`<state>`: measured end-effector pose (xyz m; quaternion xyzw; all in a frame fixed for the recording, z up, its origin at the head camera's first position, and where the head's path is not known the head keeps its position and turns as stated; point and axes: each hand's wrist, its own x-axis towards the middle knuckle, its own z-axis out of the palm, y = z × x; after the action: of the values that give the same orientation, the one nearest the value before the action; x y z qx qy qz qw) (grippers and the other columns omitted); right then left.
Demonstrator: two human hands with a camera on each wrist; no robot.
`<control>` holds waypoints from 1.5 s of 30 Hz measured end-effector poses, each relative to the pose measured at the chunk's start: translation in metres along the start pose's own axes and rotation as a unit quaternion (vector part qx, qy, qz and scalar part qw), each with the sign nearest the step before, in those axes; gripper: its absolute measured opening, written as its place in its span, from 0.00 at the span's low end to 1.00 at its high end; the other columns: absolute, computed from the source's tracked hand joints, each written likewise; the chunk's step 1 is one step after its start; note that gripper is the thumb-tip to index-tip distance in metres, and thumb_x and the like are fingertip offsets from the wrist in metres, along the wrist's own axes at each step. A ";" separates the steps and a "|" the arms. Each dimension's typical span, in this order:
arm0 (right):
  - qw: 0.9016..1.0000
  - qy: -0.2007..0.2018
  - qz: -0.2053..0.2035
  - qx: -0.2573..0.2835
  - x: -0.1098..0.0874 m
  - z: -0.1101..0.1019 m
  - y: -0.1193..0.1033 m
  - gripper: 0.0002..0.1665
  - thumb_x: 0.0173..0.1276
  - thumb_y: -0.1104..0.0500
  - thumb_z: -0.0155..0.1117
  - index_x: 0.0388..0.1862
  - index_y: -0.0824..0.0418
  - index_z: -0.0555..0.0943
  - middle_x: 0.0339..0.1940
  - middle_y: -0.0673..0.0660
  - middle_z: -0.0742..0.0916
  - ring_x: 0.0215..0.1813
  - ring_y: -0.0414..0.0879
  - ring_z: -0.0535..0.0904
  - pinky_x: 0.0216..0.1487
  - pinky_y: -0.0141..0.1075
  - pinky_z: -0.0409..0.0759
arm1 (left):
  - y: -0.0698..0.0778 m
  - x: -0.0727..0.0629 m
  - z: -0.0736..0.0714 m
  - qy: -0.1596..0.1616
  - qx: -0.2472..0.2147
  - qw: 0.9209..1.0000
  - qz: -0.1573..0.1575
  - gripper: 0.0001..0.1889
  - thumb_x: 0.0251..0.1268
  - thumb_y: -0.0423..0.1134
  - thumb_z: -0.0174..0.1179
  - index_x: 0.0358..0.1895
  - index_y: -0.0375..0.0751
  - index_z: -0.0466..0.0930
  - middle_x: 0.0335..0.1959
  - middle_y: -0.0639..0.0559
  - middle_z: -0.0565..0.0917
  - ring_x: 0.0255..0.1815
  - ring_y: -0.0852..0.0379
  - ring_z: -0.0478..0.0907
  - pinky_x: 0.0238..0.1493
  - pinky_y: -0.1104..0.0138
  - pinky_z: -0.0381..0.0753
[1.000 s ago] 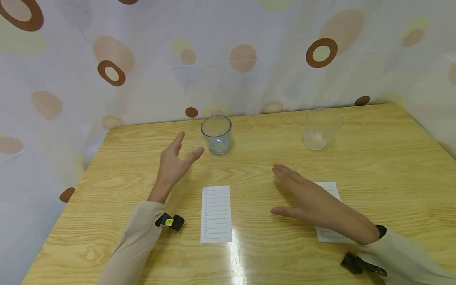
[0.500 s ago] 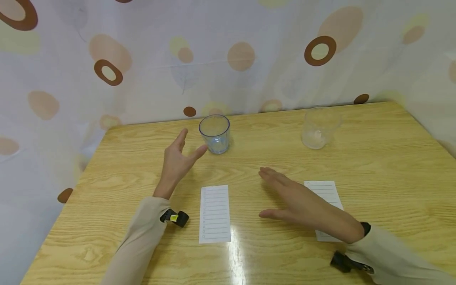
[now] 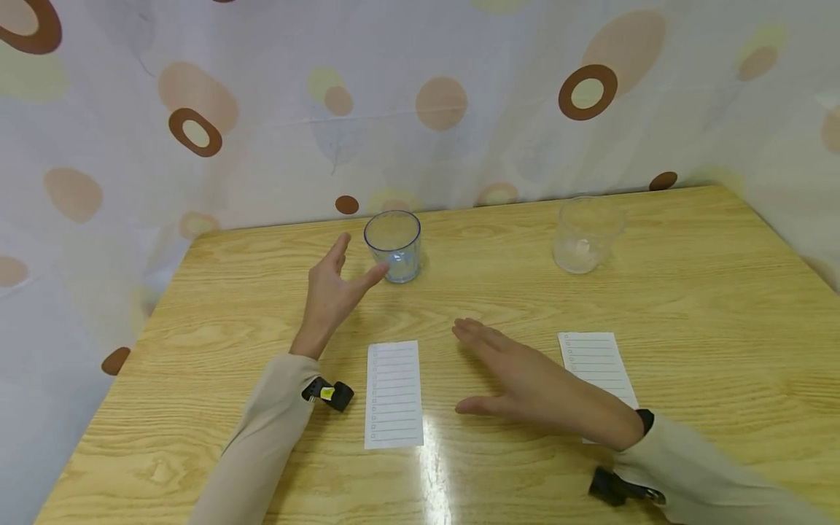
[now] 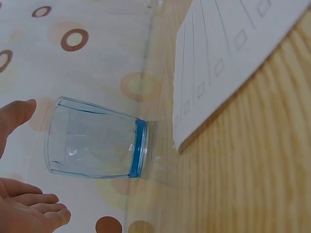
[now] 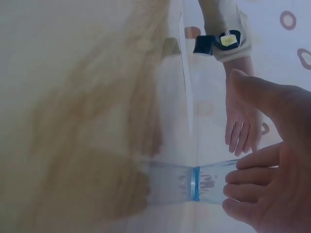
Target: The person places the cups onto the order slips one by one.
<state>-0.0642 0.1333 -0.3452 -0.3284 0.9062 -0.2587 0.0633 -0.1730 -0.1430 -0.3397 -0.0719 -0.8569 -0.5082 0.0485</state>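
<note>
A clear drinking glass with a blue tint [image 3: 402, 264] stands upright at the back of the wooden table [image 3: 216, 306]. Just left of it in the head view is my left hand [image 3: 331, 292], thumb and fingers spread, a gap between them and the glass in the left wrist view [image 4: 97, 141]. My right hand [image 3: 512, 372] hovers over the table's middle with straight fingers, thumb apart, holding nothing. Farther right stands a second, colourless clear cup [image 3: 580, 244], apparently with a handle on its right.
A lined paper slip with checkboxes [image 3: 395, 394] lies between the forearms. Another lined slip [image 3: 597, 361] is partly covered by the right hand and wrist. A patterned curtain [image 3: 275, 160] hangs behind the table's back edge.
My left hand has moved slightly right and forward, closer to the blue-tinted glass. My right hand has shifted left, uncovering more of the right paper slip. The glass and cup stay put.
</note>
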 end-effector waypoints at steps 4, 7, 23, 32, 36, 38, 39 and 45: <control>1.000 -0.011 -0.007 0.003 0.003 0.003 -0.003 0.54 0.63 0.34 0.62 0.75 0.65 0.57 0.76 0.63 0.62 0.74 0.58 0.59 0.67 0.53 0.66 | -0.001 0.003 0.003 0.004 0.001 1.000 0.005 0.47 0.58 0.53 0.67 0.75 0.37 0.54 0.76 0.45 0.56 0.74 0.43 0.55 0.71 0.57 0.59; 1.000 -0.012 -0.016 0.004 0.006 0.005 -0.005 0.53 0.63 0.38 0.65 0.75 0.67 0.57 0.75 0.65 0.62 0.74 0.59 0.58 0.67 0.54 0.66 | -0.001 0.005 0.005 0.004 0.001 1.000 0.008 0.47 0.58 0.52 0.67 0.75 0.37 0.53 0.76 0.45 0.56 0.74 0.43 0.55 0.71 0.57 0.60; 0.996 -0.078 0.005 0.041 0.027 0.022 -0.022 0.56 0.60 0.42 0.70 0.76 0.68 0.54 0.77 0.64 0.57 0.77 0.56 0.49 0.72 0.51 0.59 | -0.002 0.014 0.016 -0.002 -0.024 1.000 -0.003 0.49 0.56 0.52 0.69 0.75 0.36 0.52 0.76 0.45 0.55 0.75 0.42 0.53 0.72 0.55 0.59; 0.995 -0.097 0.032 0.024 0.033 0.031 -0.030 0.59 0.59 0.41 0.70 0.76 0.68 0.53 0.78 0.62 0.55 0.78 0.56 0.47 0.73 0.51 0.57 | -0.002 0.017 0.023 0.003 -0.017 1.000 0.010 0.48 0.56 0.51 0.70 0.75 0.34 0.53 0.75 0.42 0.56 0.74 0.42 0.55 0.71 0.57 0.60; 0.994 -0.104 0.032 0.004 0.036 0.034 -0.032 0.61 0.57 0.38 0.70 0.76 0.70 0.53 0.78 0.63 0.55 0.78 0.56 0.47 0.73 0.51 0.55 | -0.001 0.018 0.024 0.005 -0.014 1.000 0.015 0.48 0.56 0.50 0.70 0.75 0.34 0.53 0.75 0.41 0.56 0.74 0.41 0.55 0.71 0.57 0.60; 0.994 -0.107 0.025 -0.008 0.037 0.035 -0.032 0.62 0.57 0.37 0.70 0.75 0.71 0.53 0.78 0.65 0.54 0.78 0.57 0.47 0.74 0.50 0.54 | -0.001 0.019 0.025 0.004 -0.012 1.000 0.013 0.49 0.56 0.50 0.70 0.74 0.33 0.53 0.75 0.40 0.56 0.74 0.40 0.56 0.71 0.57 0.60; 0.994 -0.109 0.021 -0.012 0.037 0.036 -0.033 0.62 0.57 0.37 0.70 0.75 0.72 0.54 0.78 0.65 0.54 0.78 0.58 0.46 0.74 0.50 0.53 | -0.001 0.019 0.025 0.003 -0.012 1.000 0.012 0.49 0.56 0.50 0.70 0.74 0.33 0.53 0.75 0.40 0.55 0.74 0.41 0.55 0.71 0.57 0.60; 0.993 -0.113 0.012 -0.038 0.038 0.038 -0.035 0.60 0.58 0.37 0.69 0.72 0.75 0.56 0.77 0.68 0.54 0.77 0.60 0.47 0.74 0.51 0.52 | -0.001 0.021 0.026 0.006 -0.007 1.000 0.017 0.49 0.54 0.49 0.71 0.74 0.33 0.53 0.75 0.40 0.56 0.74 0.42 0.55 0.71 0.56 0.60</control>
<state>-0.0631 0.0708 -0.3574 -0.3470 0.9062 -0.1849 0.1554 -0.1947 -0.1188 -0.3503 -0.0838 -0.8515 -0.5140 0.0611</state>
